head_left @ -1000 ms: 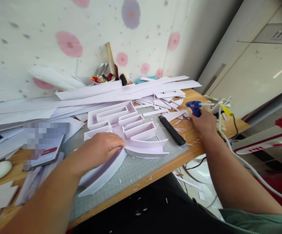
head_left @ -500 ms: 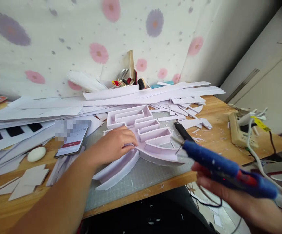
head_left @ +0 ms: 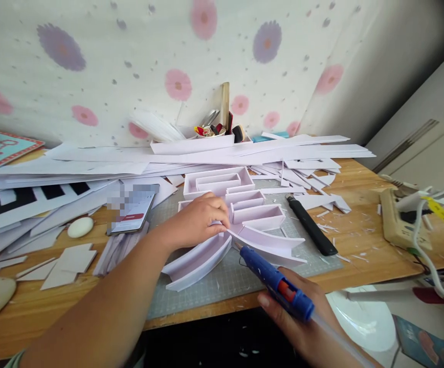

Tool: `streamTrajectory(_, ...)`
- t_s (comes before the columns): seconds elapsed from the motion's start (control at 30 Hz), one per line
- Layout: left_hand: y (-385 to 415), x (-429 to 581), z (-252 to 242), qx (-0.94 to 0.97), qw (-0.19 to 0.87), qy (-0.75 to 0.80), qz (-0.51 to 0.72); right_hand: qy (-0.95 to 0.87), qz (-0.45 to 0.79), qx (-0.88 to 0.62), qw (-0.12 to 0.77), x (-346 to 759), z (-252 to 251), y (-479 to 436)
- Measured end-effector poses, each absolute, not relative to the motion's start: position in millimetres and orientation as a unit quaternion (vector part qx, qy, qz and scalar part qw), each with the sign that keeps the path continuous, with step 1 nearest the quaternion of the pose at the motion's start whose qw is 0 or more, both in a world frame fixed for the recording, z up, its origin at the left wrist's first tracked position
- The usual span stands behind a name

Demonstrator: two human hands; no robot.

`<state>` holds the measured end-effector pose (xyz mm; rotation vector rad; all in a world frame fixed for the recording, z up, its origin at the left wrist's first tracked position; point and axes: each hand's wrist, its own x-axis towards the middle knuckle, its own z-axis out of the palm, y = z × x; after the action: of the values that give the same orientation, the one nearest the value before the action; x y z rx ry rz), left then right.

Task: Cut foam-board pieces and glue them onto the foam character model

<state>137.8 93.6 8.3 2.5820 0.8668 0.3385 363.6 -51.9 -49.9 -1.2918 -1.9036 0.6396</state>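
Note:
On the grey cutting mat [head_left: 202,301] lies a white foam-board letter shape [head_left: 262,214], a Chinese-character form with raised walls and two curved legs at the front. My left hand [head_left: 202,220] pinches its wall where the curved legs meet. A blue hot glue gun [head_left: 273,281] with a clear glue stick at its rear is in my right hand [head_left: 298,306]. Its nozzle points at the joint between the curved legs, close to my left fingertips; whether it touches cannot be told. A black utility knife [head_left: 310,225] rests to the right on the mat.
White board strips [head_left: 206,156] and offcuts lie along the back. A phone [head_left: 133,209], a white egg-shaped object [head_left: 80,227] and small board pieces [head_left: 68,266] are at left. A power strip [head_left: 398,220] with cables stands on the right.
My right hand has brought the glue gun left, from beside the mat to the joint of the curved legs. My left hand stays on the shape. The view has shifted slightly left.

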Motion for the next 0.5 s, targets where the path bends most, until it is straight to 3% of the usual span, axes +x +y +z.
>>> streamTrajectory(0.5,97.4,136.5,2.9,0.914,0.228,0.307,0.131,-0.765,0.184,-0.511,0.346,356.0,-57.7,-46.2)
